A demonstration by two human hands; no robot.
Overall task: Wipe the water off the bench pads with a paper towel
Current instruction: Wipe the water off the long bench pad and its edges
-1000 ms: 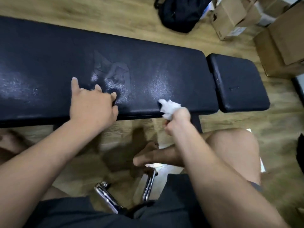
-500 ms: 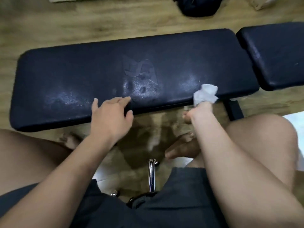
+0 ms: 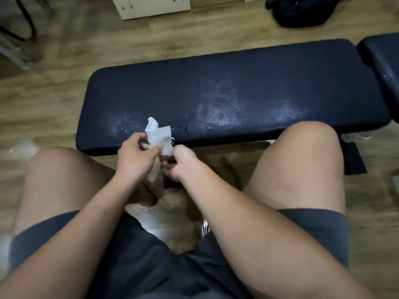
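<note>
Both your left hand [image 3: 135, 156] and right hand [image 3: 181, 161] pinch the paper towel [image 3: 158, 134] over the wet bench pad [image 3: 216, 98], near edge

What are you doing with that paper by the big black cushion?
A person sits facing a black bench pad and holds a small, torn white paper towel with both hands, the left hand and the right hand, just above the pad's near edge. The towel is not pressed on the pad at this moment. Shiny wet patches show along the pad's near side, so the wiping is not finished. A second pad sits at the right.
</note>
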